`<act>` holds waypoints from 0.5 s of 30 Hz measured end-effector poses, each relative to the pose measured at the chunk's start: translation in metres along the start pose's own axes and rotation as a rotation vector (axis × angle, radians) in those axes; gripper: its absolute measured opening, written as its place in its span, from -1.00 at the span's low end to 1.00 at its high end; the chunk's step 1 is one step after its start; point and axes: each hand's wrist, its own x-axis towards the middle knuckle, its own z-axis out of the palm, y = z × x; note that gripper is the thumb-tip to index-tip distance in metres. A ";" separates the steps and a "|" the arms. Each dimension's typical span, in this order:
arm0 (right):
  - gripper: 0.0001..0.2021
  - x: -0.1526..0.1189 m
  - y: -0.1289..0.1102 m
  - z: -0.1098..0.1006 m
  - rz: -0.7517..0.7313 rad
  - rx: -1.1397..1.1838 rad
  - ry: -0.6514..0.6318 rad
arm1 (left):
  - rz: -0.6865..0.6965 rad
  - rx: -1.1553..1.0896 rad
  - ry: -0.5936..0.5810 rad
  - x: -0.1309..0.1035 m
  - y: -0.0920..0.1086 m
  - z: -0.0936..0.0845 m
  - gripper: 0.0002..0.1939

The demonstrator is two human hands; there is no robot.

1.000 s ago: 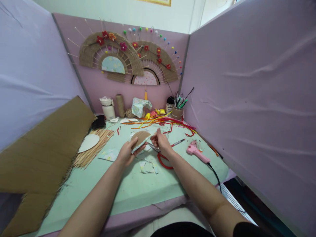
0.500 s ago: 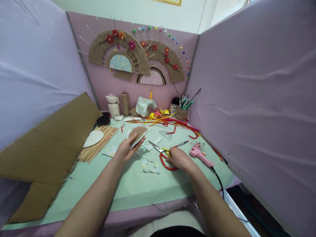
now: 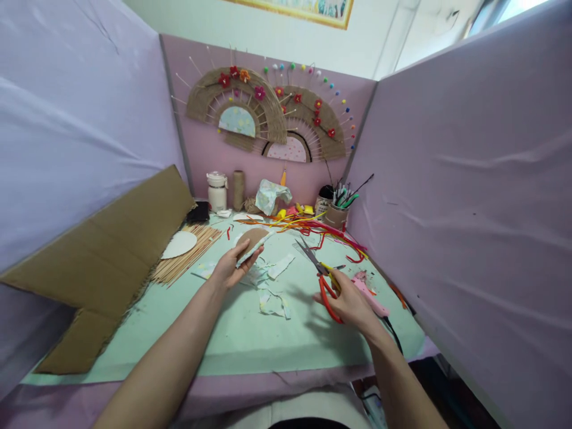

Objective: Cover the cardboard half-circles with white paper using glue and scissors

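Note:
My left hand holds a brown cardboard half-disc with a pale floral strip along its straight edge. Red and yellow scissors are gripped by their handles in my right hand, raised above the table with the blades pointing up and left, slightly apart. Torn floral scraps lie on the green cloth between the hands. Behind my right hand, a pink glue gun rests on the cloth, partly hidden.
A large cardboard sheet leans at the left beside thin wooden sticks and a white oval. Coloured pipe cleaners, a white jar and a pen pot stand or lie at the back.
My right hand has lifted the scissors off the cloth and moved right, near the glue gun. The view has tilted up slightly. My left hand still holds the half-disc.

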 end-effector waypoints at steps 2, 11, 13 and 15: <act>-0.51 -0.004 -0.007 -0.003 -0.043 0.022 0.066 | 0.007 0.003 0.006 0.000 0.000 0.000 -0.78; -0.61 -0.010 -0.021 0.005 -0.138 -0.079 0.138 | -0.040 0.110 -0.071 -0.003 -0.002 0.000 -0.80; -0.62 -0.010 -0.020 0.007 -0.113 -0.092 0.146 | -0.047 0.127 -0.099 -0.004 -0.003 0.000 -0.80; -0.62 -0.010 -0.019 0.008 -0.098 -0.094 0.152 | -0.053 0.139 -0.119 -0.005 -0.003 0.000 -0.82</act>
